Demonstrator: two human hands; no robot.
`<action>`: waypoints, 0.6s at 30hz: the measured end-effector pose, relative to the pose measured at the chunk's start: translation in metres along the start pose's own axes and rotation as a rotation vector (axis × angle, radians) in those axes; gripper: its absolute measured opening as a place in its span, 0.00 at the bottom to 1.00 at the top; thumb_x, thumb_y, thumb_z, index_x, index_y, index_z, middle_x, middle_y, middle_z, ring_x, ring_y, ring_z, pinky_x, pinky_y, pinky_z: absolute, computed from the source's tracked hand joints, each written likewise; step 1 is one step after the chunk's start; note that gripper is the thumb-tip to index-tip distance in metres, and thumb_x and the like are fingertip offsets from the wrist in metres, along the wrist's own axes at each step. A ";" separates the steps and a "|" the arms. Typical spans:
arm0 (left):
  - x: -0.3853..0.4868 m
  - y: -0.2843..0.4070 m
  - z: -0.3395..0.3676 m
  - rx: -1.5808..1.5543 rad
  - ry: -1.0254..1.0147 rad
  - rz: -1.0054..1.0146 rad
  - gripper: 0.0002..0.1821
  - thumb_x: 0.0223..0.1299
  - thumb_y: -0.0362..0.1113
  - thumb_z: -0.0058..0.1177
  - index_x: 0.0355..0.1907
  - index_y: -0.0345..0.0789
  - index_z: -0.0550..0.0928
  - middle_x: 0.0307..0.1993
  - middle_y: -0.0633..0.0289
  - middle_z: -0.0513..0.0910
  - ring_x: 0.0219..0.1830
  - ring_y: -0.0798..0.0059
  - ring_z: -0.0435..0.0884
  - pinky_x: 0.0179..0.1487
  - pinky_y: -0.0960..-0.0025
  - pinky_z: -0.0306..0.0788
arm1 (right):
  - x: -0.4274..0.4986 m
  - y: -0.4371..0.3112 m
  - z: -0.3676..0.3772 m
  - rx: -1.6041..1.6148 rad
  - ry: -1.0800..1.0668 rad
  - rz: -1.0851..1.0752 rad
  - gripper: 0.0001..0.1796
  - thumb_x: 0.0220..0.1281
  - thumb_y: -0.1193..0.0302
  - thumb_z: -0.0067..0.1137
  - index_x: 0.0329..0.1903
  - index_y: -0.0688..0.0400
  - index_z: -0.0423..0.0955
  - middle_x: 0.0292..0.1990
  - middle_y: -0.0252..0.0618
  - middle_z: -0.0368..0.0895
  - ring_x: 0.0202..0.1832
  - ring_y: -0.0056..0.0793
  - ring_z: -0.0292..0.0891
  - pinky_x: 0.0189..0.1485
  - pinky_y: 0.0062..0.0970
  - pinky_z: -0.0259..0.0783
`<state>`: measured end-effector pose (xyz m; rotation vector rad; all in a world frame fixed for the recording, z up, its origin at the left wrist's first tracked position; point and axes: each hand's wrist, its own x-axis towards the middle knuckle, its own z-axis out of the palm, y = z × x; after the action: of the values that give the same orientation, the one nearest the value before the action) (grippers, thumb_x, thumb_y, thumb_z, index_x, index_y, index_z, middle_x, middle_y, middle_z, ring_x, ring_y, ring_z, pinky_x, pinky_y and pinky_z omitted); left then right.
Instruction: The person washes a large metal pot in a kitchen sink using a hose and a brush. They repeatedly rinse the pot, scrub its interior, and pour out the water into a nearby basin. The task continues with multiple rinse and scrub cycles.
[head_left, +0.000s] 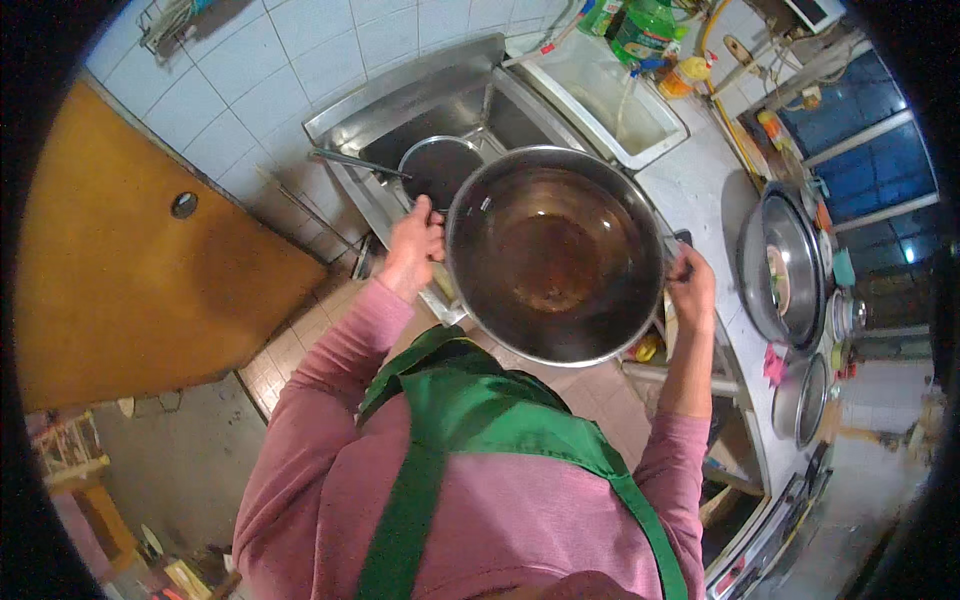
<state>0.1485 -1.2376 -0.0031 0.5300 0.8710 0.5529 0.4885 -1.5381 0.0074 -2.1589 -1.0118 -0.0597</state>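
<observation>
A large round metal pot is held up between both hands, its inside facing the camera, with a brownish sheen on its bottom. On its left side, my left hand grips the pot near the rim. My right hand is closed on the handle at the right side. Behind the pot, in the stainless steel sink, stands a smaller round vessel with dark contents. A long thin metal utensil lies across the sink's left edge and reaches to that vessel.
A white basin adjoins the sink, with green bottles and a yellow bottle behind it. Large metal bowls stand along the right counter. At the left is a wooden door.
</observation>
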 end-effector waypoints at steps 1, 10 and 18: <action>0.007 0.004 0.002 0.002 0.073 0.032 0.20 0.66 0.53 0.41 0.26 0.40 0.68 0.12 0.78 0.56 0.12 0.86 0.50 0.16 0.78 0.47 | 0.029 0.003 0.014 0.142 -0.064 -0.041 0.04 0.56 0.73 0.53 0.29 0.61 0.74 0.21 0.29 0.68 0.23 0.20 0.61 0.26 0.20 0.57; 0.098 -0.003 0.008 -0.164 0.270 0.226 0.20 0.61 0.54 0.48 0.23 0.41 0.68 0.12 0.75 0.59 0.12 0.83 0.53 0.17 0.76 0.47 | 0.217 0.022 0.155 0.837 -0.237 0.612 0.10 0.49 0.70 0.58 0.19 0.54 0.67 0.18 0.28 0.65 0.20 0.19 0.58 0.24 0.21 0.51; 0.174 -0.027 0.012 -0.272 0.478 0.209 0.20 0.61 0.55 0.48 0.24 0.41 0.70 0.11 0.73 0.60 0.11 0.82 0.54 0.17 0.75 0.49 | 0.300 0.031 0.225 0.695 -0.371 0.628 0.11 0.48 0.66 0.61 0.20 0.55 0.69 0.20 0.28 0.66 0.24 0.21 0.59 0.30 0.23 0.54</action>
<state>0.2561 -1.1474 -0.1107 0.2408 1.1759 0.9992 0.6589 -1.2133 -0.0760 -1.7500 -0.3934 0.8830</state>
